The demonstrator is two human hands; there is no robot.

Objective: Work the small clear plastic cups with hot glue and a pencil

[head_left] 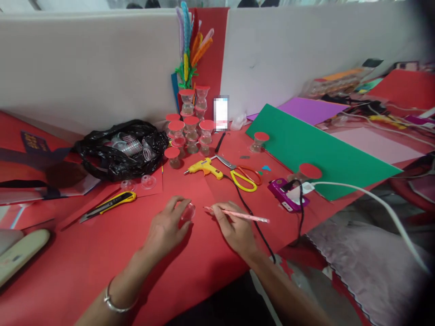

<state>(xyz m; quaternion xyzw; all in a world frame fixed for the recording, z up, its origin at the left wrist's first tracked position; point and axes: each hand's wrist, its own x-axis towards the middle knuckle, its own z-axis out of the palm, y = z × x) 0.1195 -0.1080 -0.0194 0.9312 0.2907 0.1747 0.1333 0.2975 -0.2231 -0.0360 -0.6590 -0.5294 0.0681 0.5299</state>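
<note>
Thumb and fingers of my left hand (170, 226) are closed around a small clear plastic cup (188, 212) on the red tabletop (112, 253). In my right hand (236, 228) is a pink pencil (244, 215), its tip pointing left toward the cup. Beyond the hands lie a yellow glue gun (205, 168) and scissors (244, 177) with yellow and red handles. Farther back stand several joined clear cups (190, 129) topped with red discs. A yellow box cutter (110, 205) lies to the left, below two loose clear cups (148, 182).
At the back left a black plastic bag (125, 149) holds clear cups. A green board (316, 149) leans over the right side, near a purple power strip (288, 194) with cables. Behind the stacks stand a phone (221, 113) and colourful pipe cleaners (186, 50).
</note>
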